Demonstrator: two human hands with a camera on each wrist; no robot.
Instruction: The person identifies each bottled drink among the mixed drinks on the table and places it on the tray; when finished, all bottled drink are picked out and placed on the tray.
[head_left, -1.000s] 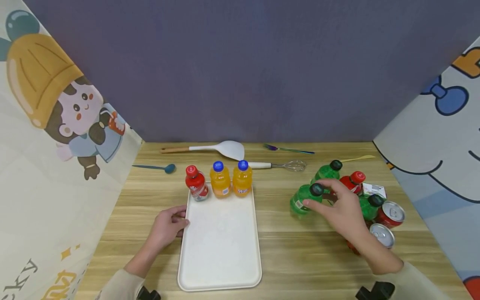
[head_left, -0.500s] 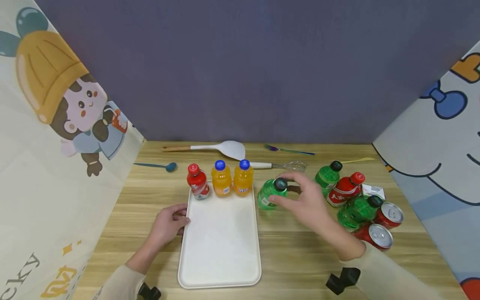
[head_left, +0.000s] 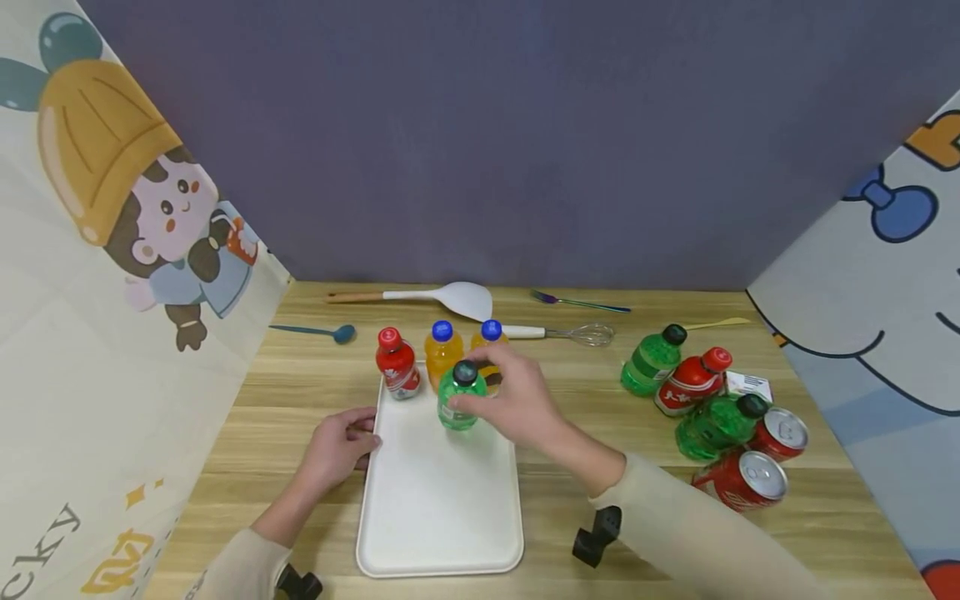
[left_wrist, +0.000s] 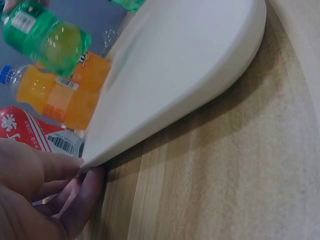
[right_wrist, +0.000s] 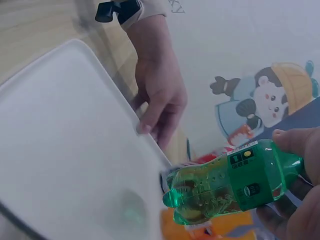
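In the head view, my right hand (head_left: 521,404) holds a green soda bottle (head_left: 457,408) with a black cap over the far half of the white tray (head_left: 442,508). The right wrist view shows fingers and thumb round the upper part of that green bottle (right_wrist: 225,182), its base facing the tray. My left hand (head_left: 337,450) grips the tray's left rim, thumb and fingers pinching the edge (left_wrist: 150,127) in the left wrist view. At the tray's far end stand a red-capped bottle (head_left: 397,371) and two orange drink bottles (head_left: 442,350), the right one partly hidden by my right hand.
On the right stand a green bottle (head_left: 651,365), a red bottle (head_left: 690,382), another green bottle (head_left: 716,427) and two red cans (head_left: 738,479), beside a small white box (head_left: 748,385). Along the back lie a spatula (head_left: 461,298), whisk (head_left: 588,333), fork (head_left: 577,301) and blue spoon (head_left: 341,334).
My right hand has carried the green bottle leftward from the group on the right to above the tray. My left hand has stayed on the tray's rim.
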